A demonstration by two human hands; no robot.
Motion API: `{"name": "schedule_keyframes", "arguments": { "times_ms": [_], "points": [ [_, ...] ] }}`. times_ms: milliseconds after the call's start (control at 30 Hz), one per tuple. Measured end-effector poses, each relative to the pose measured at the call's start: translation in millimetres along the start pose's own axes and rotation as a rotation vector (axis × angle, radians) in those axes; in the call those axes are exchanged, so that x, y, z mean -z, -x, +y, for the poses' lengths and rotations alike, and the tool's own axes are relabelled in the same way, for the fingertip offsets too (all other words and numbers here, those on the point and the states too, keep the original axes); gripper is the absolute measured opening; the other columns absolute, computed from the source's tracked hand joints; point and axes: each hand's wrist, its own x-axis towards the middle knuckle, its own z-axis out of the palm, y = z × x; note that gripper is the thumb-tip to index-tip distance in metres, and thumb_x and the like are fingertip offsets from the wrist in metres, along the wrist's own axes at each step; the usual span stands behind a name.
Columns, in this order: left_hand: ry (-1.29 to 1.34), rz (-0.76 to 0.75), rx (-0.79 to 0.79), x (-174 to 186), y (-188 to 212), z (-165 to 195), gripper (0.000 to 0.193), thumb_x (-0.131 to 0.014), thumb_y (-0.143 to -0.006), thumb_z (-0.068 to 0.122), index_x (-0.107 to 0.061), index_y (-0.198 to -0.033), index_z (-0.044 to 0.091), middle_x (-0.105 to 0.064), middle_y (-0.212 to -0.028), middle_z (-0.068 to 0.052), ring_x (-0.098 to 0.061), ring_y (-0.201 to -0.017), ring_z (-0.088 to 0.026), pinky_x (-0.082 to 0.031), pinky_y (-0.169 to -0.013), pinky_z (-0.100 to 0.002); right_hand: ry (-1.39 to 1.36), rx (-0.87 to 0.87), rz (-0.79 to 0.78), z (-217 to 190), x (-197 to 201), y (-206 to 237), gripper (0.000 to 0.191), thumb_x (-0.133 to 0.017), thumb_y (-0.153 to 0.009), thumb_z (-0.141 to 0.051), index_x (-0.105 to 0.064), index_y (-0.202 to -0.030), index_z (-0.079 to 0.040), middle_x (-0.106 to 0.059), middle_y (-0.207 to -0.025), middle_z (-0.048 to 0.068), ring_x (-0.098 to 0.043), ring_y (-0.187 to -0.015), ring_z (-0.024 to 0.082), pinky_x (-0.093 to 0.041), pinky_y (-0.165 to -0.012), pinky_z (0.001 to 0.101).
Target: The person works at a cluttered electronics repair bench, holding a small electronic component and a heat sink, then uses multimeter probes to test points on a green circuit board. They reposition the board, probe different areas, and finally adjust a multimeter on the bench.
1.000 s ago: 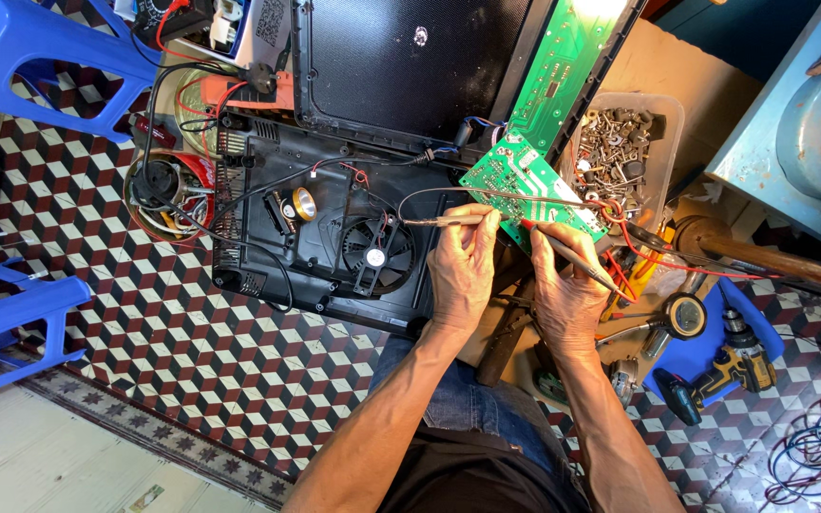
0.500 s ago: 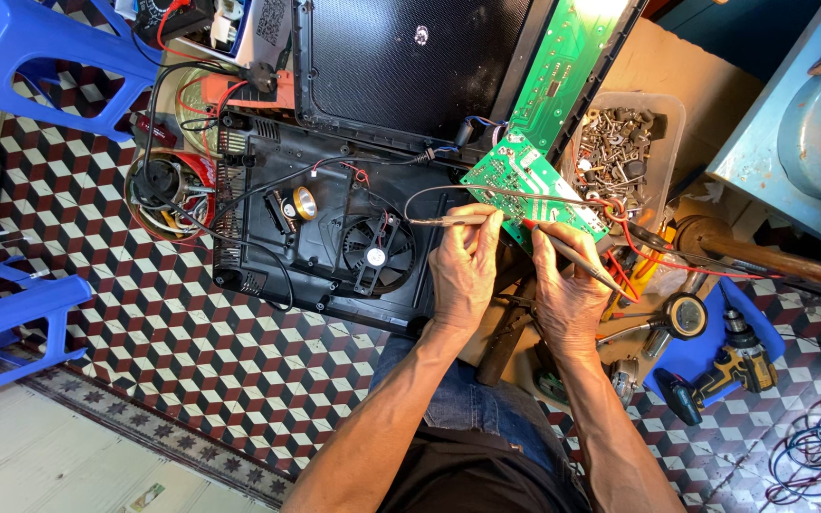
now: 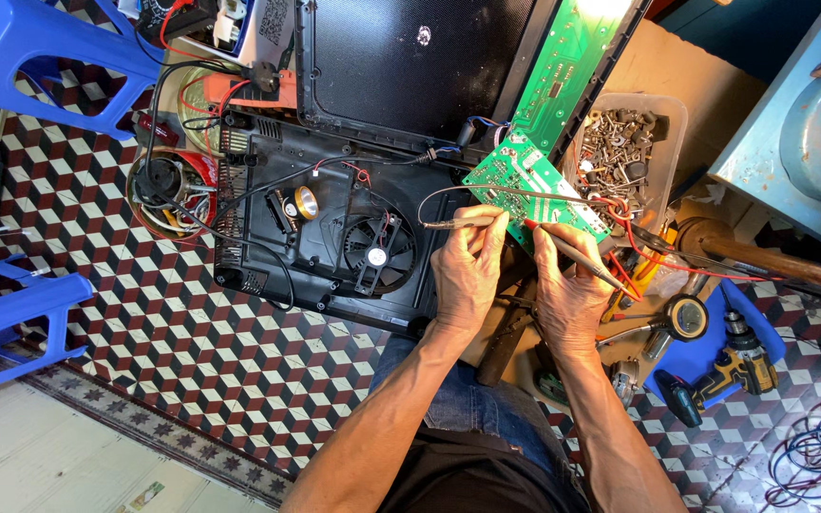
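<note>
Hands at a small green printed circuit board (image 3: 525, 185), right of the frame's centre.

Tilted and studded with small components, the board lies just right of an opened black plastic appliance shell (image 3: 334, 228) with a round fan. The left hand (image 3: 467, 271) is closed around a slim probe with a black lead (image 3: 453, 221), lying level just left of the board; the right hand (image 3: 567, 290) pinches a red-tipped probe (image 3: 572, 252), its tip touching the board. A clear plastic tub of screws (image 3: 624, 152) sits just beyond.
</note>
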Motion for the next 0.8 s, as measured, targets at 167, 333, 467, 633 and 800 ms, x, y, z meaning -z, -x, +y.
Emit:
{"name": "schedule_keyframes", "arguments": {
  "times_ms": [167, 333, 467, 633, 800],
  "points": [
    [0.02, 0.002, -0.011, -1.2, 0.6, -0.9, 0.013, -0.065, -0.103, 0.011, -0.062, -0.112, 0.002, -0.072, -0.094, -0.004, -0.07, -0.088, -0.005, -0.058, -0.075, -0.024, 0.001, 0.002, -0.003, 0.5, 1.2, -0.9, 0.013, -0.072, -0.102, -0.003, -0.068, -0.113, 0.0, -0.068, -0.1, 0.003, -0.064, -0.09, 0.008, -0.054, -0.08, 0.0232],
    [0.036, -0.005, -0.007, -0.7, 0.4, 0.5, 0.013, -0.065, -0.104, 0.01, -0.062, -0.112, 0.002, -0.072, -0.094, -0.005, -0.07, -0.088, -0.005, -0.058, -0.075, -0.023, 0.041, 0.034, 0.0, -1.5, 0.3, -2.6, 0.012, -0.073, -0.101, -0.003, -0.069, -0.112, 0.0, -0.069, -0.099, 0.004, -0.065, -0.089, 0.008, -0.054, -0.08, 0.0239],
    [-0.016, -0.012, -0.004, 0.7, 0.4, 2.1, 0.013, -0.065, -0.103, 0.011, -0.063, -0.112, 0.002, -0.073, -0.093, -0.005, -0.07, -0.087, -0.005, -0.058, -0.073, -0.023, 0.089, 0.059, 0.005, -4.3, 0.0, -3.8, 0.011, -0.074, -0.101, -0.003, -0.069, -0.11, 0.0, -0.07, -0.096, 0.005, -0.065, -0.087, 0.008, -0.055, -0.078, 0.0241],
    [-0.009, -0.019, -0.018, 1.1, 0.3, 2.0, 0.013, -0.065, -0.104, 0.01, -0.062, -0.113, 0.002, -0.072, -0.094, -0.005, -0.07, -0.087, -0.005, -0.057, -0.074, -0.023, 0.106, 0.055, 0.0, -4.0, 0.9, -4.2, 0.011, -0.073, -0.102, -0.003, -0.069, -0.111, 0.0, -0.069, -0.095, 0.004, -0.063, -0.085, 0.008, -0.053, -0.077, 0.0236],
    [-0.001, -0.01, -0.03, 0.3, 1.8, -0.4, 0.013, -0.065, -0.103, 0.009, -0.062, -0.113, 0.002, -0.072, -0.095, -0.005, -0.07, -0.089, -0.005, -0.058, -0.076, -0.023, 0.016, -0.009, -0.003, -1.4, 1.1, -4.2, 0.01, -0.072, -0.102, -0.003, -0.069, -0.111, 0.001, -0.067, -0.096, 0.003, -0.062, -0.086, 0.007, -0.053, -0.076, 0.0223]
  ]
}}
